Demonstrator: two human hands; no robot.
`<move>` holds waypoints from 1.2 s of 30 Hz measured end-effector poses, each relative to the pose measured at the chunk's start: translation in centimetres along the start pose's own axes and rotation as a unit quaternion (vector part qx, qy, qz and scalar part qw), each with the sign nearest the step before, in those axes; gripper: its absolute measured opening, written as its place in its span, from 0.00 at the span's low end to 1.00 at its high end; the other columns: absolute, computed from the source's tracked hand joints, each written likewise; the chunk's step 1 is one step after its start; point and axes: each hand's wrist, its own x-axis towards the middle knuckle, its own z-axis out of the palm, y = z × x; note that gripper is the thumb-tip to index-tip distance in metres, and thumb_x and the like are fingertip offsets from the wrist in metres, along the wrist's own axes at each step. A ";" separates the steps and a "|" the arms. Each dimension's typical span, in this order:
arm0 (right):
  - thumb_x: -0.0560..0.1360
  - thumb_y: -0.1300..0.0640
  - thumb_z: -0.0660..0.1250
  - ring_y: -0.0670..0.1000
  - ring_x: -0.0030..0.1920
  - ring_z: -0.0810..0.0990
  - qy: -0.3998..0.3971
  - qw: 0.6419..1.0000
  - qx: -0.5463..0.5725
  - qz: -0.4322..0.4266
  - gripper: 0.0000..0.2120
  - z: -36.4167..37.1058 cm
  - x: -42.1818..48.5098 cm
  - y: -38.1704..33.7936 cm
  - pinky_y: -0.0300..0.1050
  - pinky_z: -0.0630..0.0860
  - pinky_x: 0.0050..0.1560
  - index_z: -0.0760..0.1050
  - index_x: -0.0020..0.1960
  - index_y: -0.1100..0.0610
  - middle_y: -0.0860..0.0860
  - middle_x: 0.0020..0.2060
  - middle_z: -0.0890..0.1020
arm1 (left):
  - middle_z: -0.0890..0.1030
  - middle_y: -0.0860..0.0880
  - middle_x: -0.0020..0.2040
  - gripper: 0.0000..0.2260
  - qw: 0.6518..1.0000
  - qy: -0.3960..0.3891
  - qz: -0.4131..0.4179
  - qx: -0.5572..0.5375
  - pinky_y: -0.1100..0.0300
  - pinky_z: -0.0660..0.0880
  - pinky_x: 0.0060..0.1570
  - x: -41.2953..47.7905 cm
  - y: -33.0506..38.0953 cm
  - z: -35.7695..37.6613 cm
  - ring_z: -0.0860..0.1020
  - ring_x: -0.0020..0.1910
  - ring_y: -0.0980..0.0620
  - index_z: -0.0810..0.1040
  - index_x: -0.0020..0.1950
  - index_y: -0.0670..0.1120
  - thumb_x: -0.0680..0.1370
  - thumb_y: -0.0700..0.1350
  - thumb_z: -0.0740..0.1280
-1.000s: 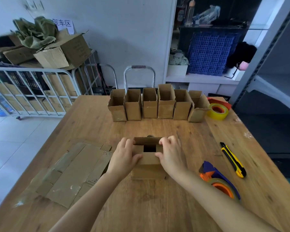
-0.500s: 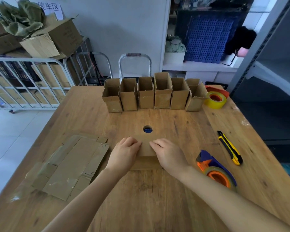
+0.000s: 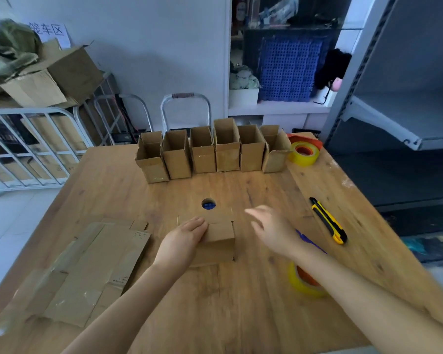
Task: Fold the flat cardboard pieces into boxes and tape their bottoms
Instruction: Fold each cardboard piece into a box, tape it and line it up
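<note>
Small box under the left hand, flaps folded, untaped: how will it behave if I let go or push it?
The small box is thin cardboard, so probably light and apt to slide on the smooth wooden table. No tape shows on its flaps, so they may spring up once the left hand lifts.

Left hand (image 3: 183,240) presses the folded flaps of the box (image 3: 216,241) flat on the table (image 3: 241,302); right hand (image 3: 273,229) hovers open, blurred, above the tape dispenser (image 3: 304,277).
</note>
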 end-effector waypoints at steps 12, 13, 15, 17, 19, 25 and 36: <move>0.67 0.56 0.78 0.54 0.57 0.77 -0.163 0.903 -0.001 0.398 0.30 -2.0 -5.8 12.7 0.42 0.73 0.47 0.72 0.64 0.62 0.56 0.61 0.77 | 0.64 0.56 0.76 0.26 0.999 0.017 -0.034 -0.005 0.63 0.62 0.69 0.3 0.6 -0.2 0.62 0.74 0.57 0.65 0.75 0.51 0.78 0.34 0.58; 0.66 0.56 0.77 0.53 0.53 0.78 -0.164 0.908 -0.025 0.384 0.22 -1.8 -5.9 12.8 0.41 0.73 0.44 0.75 0.56 0.60 0.54 0.54 0.80 | 0.64 0.56 0.75 0.26 0.999 0.018 -0.034 -0.006 0.62 0.62 0.69 0.3 0.6 -0.2 0.62 0.74 0.57 0.65 0.75 0.51 0.78 0.34 0.58; 0.66 0.57 0.75 0.52 0.44 0.80 -0.156 0.918 -0.060 0.359 0.11 -1.5 -6.0 12.9 0.42 0.74 0.38 0.73 0.42 0.56 0.50 0.41 0.80 | 0.65 0.55 0.75 0.26 0.999 0.015 -0.034 -0.006 0.62 0.63 0.69 0.2 0.6 -0.2 0.62 0.74 0.56 0.66 0.75 0.50 0.78 0.34 0.59; 0.66 0.57 0.71 0.51 0.39 0.79 -0.151 0.925 -0.067 0.343 0.09 -1.5 -6.0 12.7 0.43 0.74 0.36 0.71 0.39 0.55 0.50 0.37 0.79 | 0.65 0.55 0.75 0.26 0.999 0.014 -0.035 -0.007 0.62 0.63 0.69 0.2 0.7 -0.2 0.62 0.74 0.56 0.66 0.75 0.50 0.78 0.33 0.59; 0.68 0.57 0.70 0.50 0.35 0.76 -0.142 0.929 -0.057 0.338 0.10 -1.7 -5.9 12.3 0.42 0.70 0.33 0.68 0.39 0.55 0.50 0.36 0.77 | 0.64 0.56 0.75 0.26 0.999 0.014 -0.036 -0.008 0.63 0.62 0.69 0.2 0.7 -0.3 0.62 0.74 0.57 0.66 0.75 0.51 0.78 0.33 0.58; 0.68 0.61 0.69 0.51 0.35 0.76 -0.103 0.936 0.118 0.316 0.11 -3.2 -4.1 10.6 0.43 0.70 0.35 0.72 0.49 0.59 0.54 0.39 0.79 | 0.63 0.57 0.76 0.27 0.999 0.016 -0.032 -0.014 0.65 0.59 0.70 0.3 0.5 -0.2 0.61 0.74 0.59 0.64 0.75 0.52 0.79 0.34 0.59; 0.59 0.66 0.70 0.53 0.42 0.78 -0.144 0.921 0.305 0.193 0.27 -8.0 2.5 2.0 0.45 0.74 0.38 0.74 0.58 0.56 0.56 0.45 0.78 | 0.65 0.56 0.75 0.24 0.998 0.007 0.002 -0.068 0.69 0.53 0.70 0.1 -0.7 -0.6 0.60 0.74 0.60 0.67 0.74 0.51 0.79 0.35 0.57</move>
